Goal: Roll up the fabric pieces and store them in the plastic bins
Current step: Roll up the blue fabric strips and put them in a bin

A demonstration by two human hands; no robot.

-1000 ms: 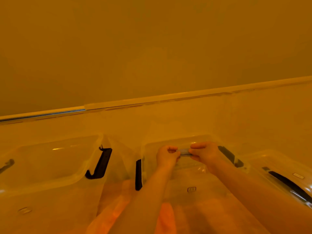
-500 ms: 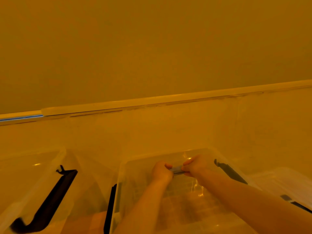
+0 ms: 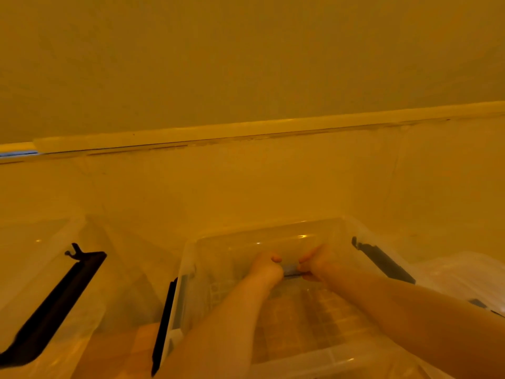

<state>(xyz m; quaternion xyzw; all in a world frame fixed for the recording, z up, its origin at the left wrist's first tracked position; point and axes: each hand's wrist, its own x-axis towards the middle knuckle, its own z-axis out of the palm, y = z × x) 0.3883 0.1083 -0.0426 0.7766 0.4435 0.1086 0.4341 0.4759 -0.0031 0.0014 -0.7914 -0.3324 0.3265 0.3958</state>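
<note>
Roll axis: I see the rolled fabric piece point(image 3: 291, 270) lying left-right inside the middle clear bin point(image 3: 191, 258).
Grip: left hand point(image 3: 266, 269) and right hand point(image 3: 314, 265) each pinch one end, equally near.

A plain wall point(image 3: 246, 56) fills the upper frame under dim amber light; a pale baseboard point(image 3: 246, 128) crosses the middle, floor point(image 3: 246, 181) below.

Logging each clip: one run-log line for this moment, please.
hands: left hand and right hand grip small grey fabric roll | place: inside middle clear plastic bin | roll: unreleased
</note>
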